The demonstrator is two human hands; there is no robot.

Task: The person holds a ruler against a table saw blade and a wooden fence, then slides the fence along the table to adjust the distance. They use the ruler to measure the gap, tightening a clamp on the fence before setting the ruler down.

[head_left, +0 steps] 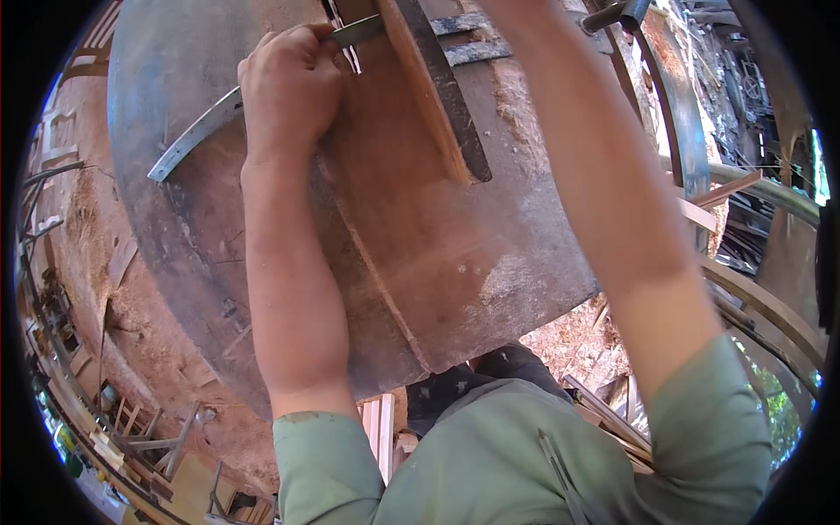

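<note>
My left hand [293, 83] is closed round a long, thin, flat strip [197, 136], over the worn table top [455, 262]. One end of the strip shows at the left, and the other reaches a dark-faced wooden board [433, 96] standing along the table. Beside my left hand, a narrow slot with a shiny edge [352, 57] runs in the table. My right arm stretches over the right side of the table to the top edge of the view, where my right hand [516, 7] is blurred and mostly cut off; its fingers are hidden.
Sawdust [577, 341] covers the ground around the table. At the right are a curved metal band [687, 114] and a long pole [770, 197]. Wooden frames and pieces [157, 442] lie at the lower left. A pen [560, 472] is clipped to my green shirt [490, 464].
</note>
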